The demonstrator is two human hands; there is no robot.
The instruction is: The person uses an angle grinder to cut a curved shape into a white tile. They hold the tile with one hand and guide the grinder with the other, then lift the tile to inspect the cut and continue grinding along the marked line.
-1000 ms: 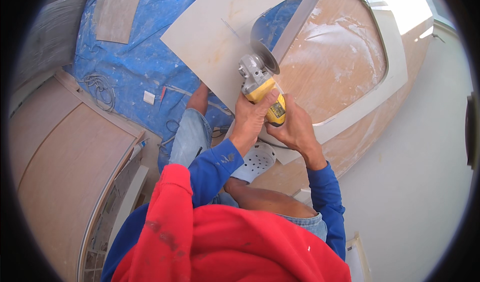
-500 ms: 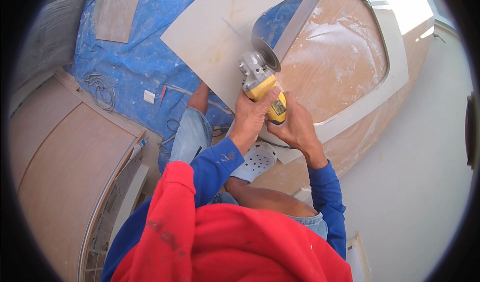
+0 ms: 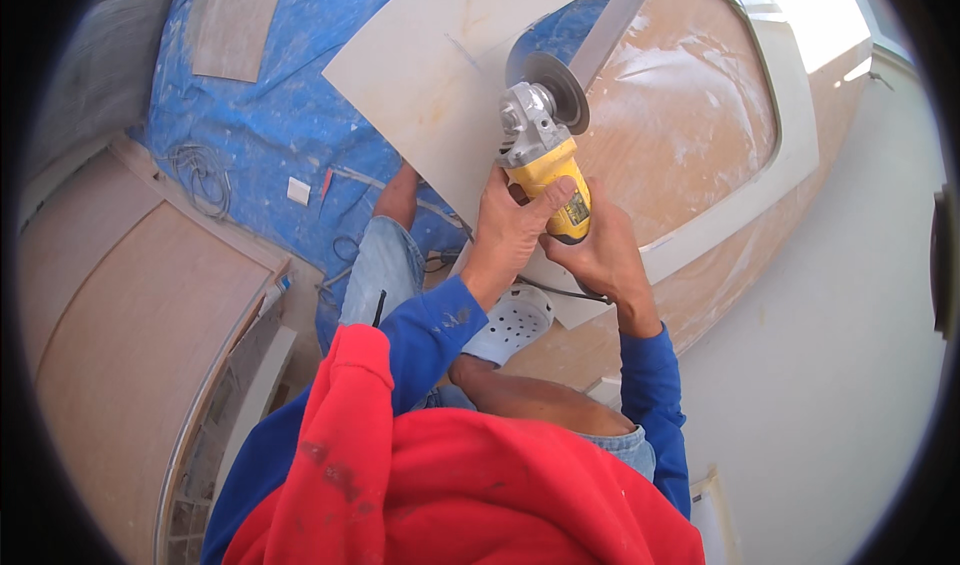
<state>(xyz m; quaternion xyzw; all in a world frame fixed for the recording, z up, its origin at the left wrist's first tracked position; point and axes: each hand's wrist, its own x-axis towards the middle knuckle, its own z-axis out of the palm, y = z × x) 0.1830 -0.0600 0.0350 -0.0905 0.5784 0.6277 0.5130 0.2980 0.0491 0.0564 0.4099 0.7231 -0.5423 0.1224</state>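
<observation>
**Shifted up and to the right, in a two-handed grip**

Grasping with the left hand [image 3: 506,233] the body of a yellow-and-grey angle grinder [image 3: 543,168], thumb laid over the top; with the right hand [image 3: 612,257], clasping the rear end. Cannot tell how the hidden fingertips sit.

Held over the left edge of the rounded opening in a curved, cream-coloured panel [image 3: 425,80], with the round, dark grey disc [image 3: 562,87] near that edge; cannot tell whether touching. Inside the opening, a wood-brown board [image 3: 690,115] streaked with white dust.

Moved, since half a second ago, up and rightward, apparently lifted too; seems to mean repositioning along the edge.

On the yellow casing, a small dark label [image 3: 578,208], too small to read.
</observation>
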